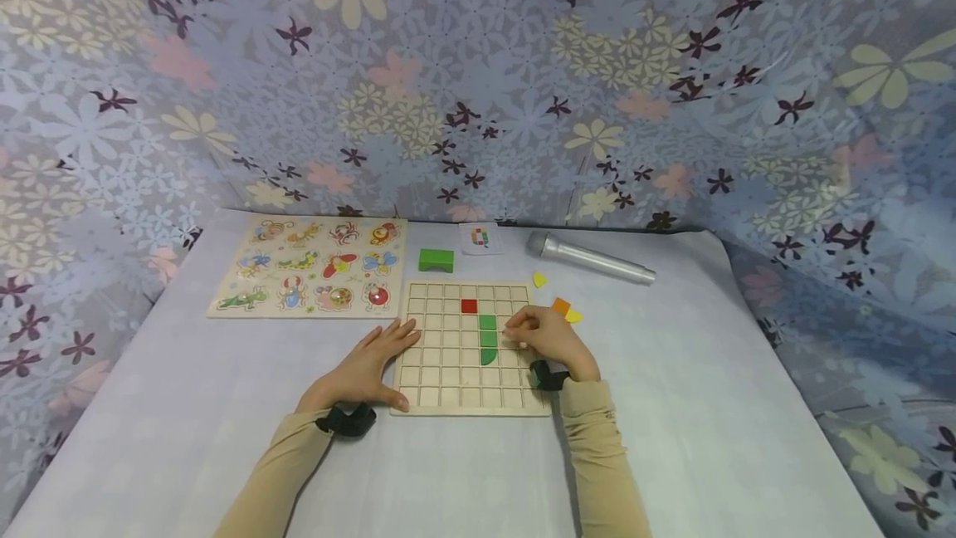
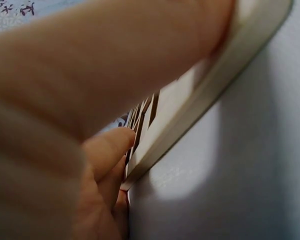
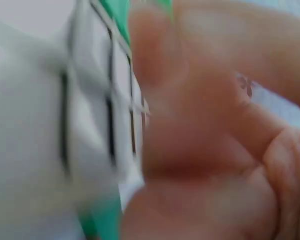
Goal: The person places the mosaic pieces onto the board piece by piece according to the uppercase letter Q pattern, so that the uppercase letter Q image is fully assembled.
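A square wooden grid board (image 1: 441,397) lies in front of me. On it sit a red square tile (image 1: 469,305) and a column of two green square tiles (image 1: 488,330) with a green quarter-round tile (image 1: 489,355) below them. My left hand (image 1: 368,368) is spread on the board's left edge; its thumb presses the edge in the left wrist view. Above the board's right part, my right hand (image 1: 548,335) has bent fingers, the fingertips just right of the green tiles. Green (image 3: 115,12) shows by the thumb in the right wrist view. Whether the fingertips pinch anything is hidden.
An insect puzzle board (image 1: 314,305) lies at the back left. Behind the grid are a green block (image 1: 436,261) and a pattern card (image 1: 480,239). A silver microphone (image 1: 597,260), a yellow piece (image 1: 539,280) and an orange piece (image 1: 561,305) lie to the right.
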Demonstrator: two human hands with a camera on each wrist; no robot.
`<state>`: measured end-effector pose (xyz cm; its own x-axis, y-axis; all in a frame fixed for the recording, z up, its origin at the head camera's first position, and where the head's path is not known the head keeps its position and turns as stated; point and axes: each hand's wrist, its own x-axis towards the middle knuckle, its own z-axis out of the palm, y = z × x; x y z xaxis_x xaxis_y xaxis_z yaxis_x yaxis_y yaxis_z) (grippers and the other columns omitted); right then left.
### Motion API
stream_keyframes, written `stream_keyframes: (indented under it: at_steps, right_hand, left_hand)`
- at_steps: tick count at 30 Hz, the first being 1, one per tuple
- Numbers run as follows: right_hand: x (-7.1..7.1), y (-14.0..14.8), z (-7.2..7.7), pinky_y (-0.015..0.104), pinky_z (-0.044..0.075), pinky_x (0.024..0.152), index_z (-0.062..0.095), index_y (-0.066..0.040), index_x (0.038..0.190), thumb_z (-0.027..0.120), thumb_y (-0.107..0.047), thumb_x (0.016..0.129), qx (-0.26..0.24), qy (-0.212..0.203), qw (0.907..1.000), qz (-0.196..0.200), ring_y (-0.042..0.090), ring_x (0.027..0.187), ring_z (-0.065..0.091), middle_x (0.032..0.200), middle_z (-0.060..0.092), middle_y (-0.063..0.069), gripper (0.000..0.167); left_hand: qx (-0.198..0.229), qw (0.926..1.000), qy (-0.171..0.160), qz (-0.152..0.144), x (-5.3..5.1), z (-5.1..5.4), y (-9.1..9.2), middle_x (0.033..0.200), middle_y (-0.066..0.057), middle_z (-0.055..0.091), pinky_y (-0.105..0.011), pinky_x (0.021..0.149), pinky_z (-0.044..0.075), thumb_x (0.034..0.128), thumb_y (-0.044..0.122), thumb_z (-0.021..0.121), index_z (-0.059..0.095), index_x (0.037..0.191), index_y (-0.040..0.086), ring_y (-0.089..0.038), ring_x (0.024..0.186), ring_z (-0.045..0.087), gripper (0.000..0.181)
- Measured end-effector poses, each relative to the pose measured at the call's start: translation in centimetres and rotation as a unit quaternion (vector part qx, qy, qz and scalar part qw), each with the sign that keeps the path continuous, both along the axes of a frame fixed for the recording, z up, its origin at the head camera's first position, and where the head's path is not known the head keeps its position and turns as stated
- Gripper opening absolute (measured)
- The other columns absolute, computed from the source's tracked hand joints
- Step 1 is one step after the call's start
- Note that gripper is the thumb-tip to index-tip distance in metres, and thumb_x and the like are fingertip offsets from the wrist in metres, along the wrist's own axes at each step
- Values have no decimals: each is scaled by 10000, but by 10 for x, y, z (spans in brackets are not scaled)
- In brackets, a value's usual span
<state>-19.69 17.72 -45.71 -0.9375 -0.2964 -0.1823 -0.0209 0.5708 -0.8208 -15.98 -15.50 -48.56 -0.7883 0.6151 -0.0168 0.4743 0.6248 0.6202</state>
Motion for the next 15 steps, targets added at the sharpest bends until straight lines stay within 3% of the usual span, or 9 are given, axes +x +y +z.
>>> stream_keyframes:
  at_steps: [4, 7, 9, 15]
  right_hand:
    - [0, 32, -3, 258, 520, 668, 644, -14, 1172, 675, -98, 885, -140, 60, 9980, -614, 236, 843, 653, 1043, 694, 166, 300]
    - [0, 49, -9, 285, 510, 856, 612, -18, 1245, 682, -75, 876, -52, -63, 9964, -843, 316, 1136, 605, 1163, 677, 181, 379]
    - [0, 54, -12, 278, 490, 887, 613, -31, 1259, 706, -69, 854, 29, -94, 9957, -925, 323, 1166, 584, 1164, 682, 170, 418]
    - [-1, 50, -14, 228, 479, 800, 620, -36, 1254, 742, -39, 807, 93, 10, 9960, -885, 286, 1066, 598, 1096, 683, 155, 463]
  left_hand:
    - [-25, 10000, 2, 10, 1, 1, 0, 1595, -199, 228, -615, 1183, 94, 618, 450, 861, 346, 1483, 3, -439, 1477, 149, 1102]
    - [-33, 10000, -41, 27, 1, 2, 0, 1597, -197, 223, -612, 1187, 87, 620, 443, 863, 343, 1484, 2, -436, 1480, 140, 1100]
    - [-28, 9999, -91, 31, 1, 3, 1, 1599, -197, 219, -607, 1191, 81, 623, 435, 864, 341, 1484, -2, -433, 1483, 134, 1098]
    - [-43, 10000, -45, 13, 0, 1, 1, 1597, -198, 223, -609, 1188, 87, 619, 431, 869, 343, 1483, -2, -436, 1480, 142, 1100]
